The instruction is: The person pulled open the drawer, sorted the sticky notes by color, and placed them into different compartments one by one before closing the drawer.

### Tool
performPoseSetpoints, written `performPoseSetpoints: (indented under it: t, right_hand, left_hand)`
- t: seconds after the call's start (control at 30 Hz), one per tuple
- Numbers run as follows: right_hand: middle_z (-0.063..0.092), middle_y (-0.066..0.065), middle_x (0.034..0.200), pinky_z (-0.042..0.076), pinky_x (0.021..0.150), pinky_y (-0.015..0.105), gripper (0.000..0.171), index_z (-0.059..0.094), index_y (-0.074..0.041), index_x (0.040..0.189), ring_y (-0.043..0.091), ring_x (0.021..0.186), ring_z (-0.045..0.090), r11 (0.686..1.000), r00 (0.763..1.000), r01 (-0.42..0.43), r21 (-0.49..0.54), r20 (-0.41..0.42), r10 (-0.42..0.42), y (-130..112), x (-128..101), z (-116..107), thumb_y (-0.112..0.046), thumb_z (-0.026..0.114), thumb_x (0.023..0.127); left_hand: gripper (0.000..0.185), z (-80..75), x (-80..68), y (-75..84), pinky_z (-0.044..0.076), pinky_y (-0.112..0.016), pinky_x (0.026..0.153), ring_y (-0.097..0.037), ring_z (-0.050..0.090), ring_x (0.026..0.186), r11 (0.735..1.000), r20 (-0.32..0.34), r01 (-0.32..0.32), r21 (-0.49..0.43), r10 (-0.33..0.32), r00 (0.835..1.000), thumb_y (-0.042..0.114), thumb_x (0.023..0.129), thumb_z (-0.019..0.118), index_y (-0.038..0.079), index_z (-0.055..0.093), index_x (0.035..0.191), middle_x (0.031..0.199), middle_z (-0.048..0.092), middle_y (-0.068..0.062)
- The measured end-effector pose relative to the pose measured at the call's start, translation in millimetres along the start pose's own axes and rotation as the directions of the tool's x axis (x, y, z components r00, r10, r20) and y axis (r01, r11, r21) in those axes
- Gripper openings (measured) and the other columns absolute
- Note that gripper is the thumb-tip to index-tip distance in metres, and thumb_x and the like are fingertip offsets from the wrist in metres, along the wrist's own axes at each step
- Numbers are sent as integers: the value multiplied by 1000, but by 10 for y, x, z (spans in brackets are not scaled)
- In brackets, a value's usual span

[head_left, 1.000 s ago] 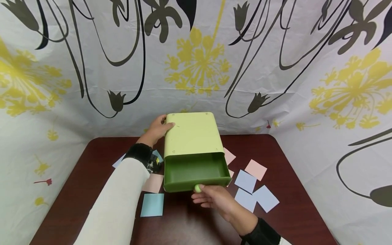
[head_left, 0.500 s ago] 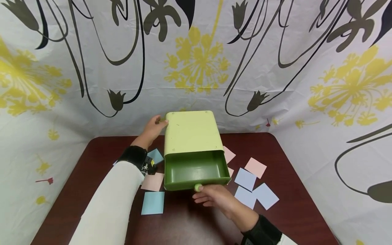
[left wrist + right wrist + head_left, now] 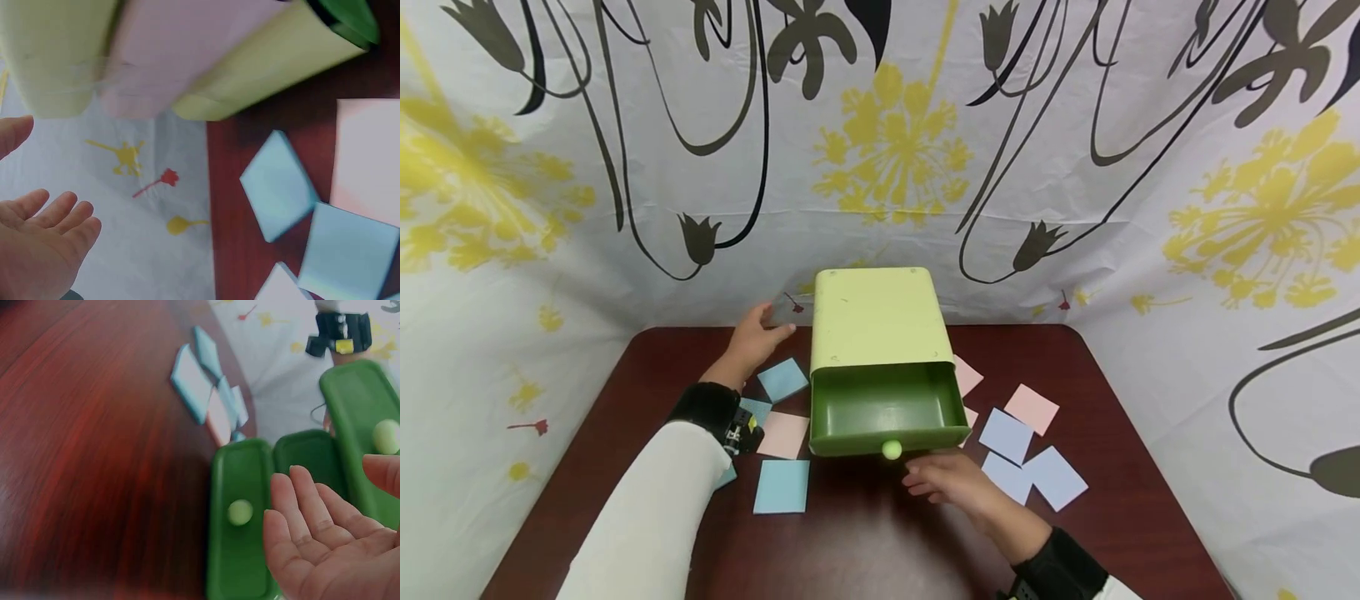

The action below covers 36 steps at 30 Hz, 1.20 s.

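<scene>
Drawer [image 3: 887, 408] of smooth dark-green plastic, round pale knob [image 3: 892, 450] on its front, stands pulled out of the rounded lime box [image 3: 874, 321] at frame centre on the glossy reddish-brown table [image 3: 865, 550]. Right hand [image 3: 951, 483] hovers just below the knob, fingers relaxed, holding nothing. Left hand [image 3: 752, 337] lies open beside the box, apart from it. Square pastel papers [image 3: 782, 485] lie flat around.

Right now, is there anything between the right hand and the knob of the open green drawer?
Nothing visible. The right hand rests open on the table, just in front of and to the right of the pale knob on the drawer. Only bare table lies between them; the paper squares lie off to the side.
</scene>
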State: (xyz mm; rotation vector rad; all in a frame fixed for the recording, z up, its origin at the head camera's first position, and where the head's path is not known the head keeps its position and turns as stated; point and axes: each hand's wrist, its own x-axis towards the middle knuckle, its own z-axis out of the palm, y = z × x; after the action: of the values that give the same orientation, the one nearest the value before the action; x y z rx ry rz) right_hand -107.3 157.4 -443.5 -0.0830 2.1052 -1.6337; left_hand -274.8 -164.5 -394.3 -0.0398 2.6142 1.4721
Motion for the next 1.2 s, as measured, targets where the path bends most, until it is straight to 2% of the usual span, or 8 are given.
performPoseSetpoints:
  t: [0.13,0.27,0.53,0.67,0.77,0.93,1.2]
  right_hand:
    - [69,21,107,54,82,47,46,58,13,121,32,98,68,996,999,33,-78,-35,-36,113,20,-77,-22,57,92]
    - [70,19,104,55,78,45,43,61,11,119,31,94,69,992,993,45,-122,-106,-58,221,62,-154,-21,60,90]
    - [70,20,100,55,72,36,35,65,10,113,22,87,67,985,969,3,-174,-243,-46,374,104,-259,-10,59,85]
    - [70,17,100,54,74,35,35,66,9,113,22,89,67,982,949,-47,-185,-316,-14,407,91,-278,-9,61,83]
    - [70,13,101,54,78,38,34,67,5,114,24,93,65,972,936,-83,-221,-351,0,410,86,-290,-11,61,84]
    - [67,17,110,53,83,45,33,66,4,116,31,103,62,953,933,-93,-290,-360,-19,447,95,-319,-15,60,90]
    - [66,17,115,52,84,47,33,67,2,117,33,107,61,930,933,-105,-353,-358,-31,506,123,-354,-18,59,92]
  left_hand:
    - [75,48,-110,-175,30,-54,111,-41,25,141,996,4,-19,92,19,1000,27,96,59,0,16,152,155,24,-24]
    - [76,131,-226,-381,32,-56,110,-42,29,139,987,10,-27,160,26,1000,27,93,63,-2,22,150,152,29,-26]
    - [67,293,-588,-693,42,-56,98,-45,44,126,967,29,-76,242,71,997,18,88,70,-10,37,140,139,43,-30]
    - [60,375,-759,-800,42,-56,99,-46,45,123,961,36,-76,265,69,997,14,87,71,-13,43,132,132,48,-31]
    - [61,444,-823,-897,44,-56,97,-46,48,121,956,29,-66,285,60,998,14,85,74,-15,45,130,129,51,-31]
    - [58,573,-874,-1014,47,-53,93,-40,54,113,933,16,-63,354,61,998,15,80,79,-13,52,123,121,56,-27]
    - [56,721,-998,-1060,52,-45,83,-27,56,94,905,51,-76,419,60,997,15,73,85,-7,56,116,107,58,-17]
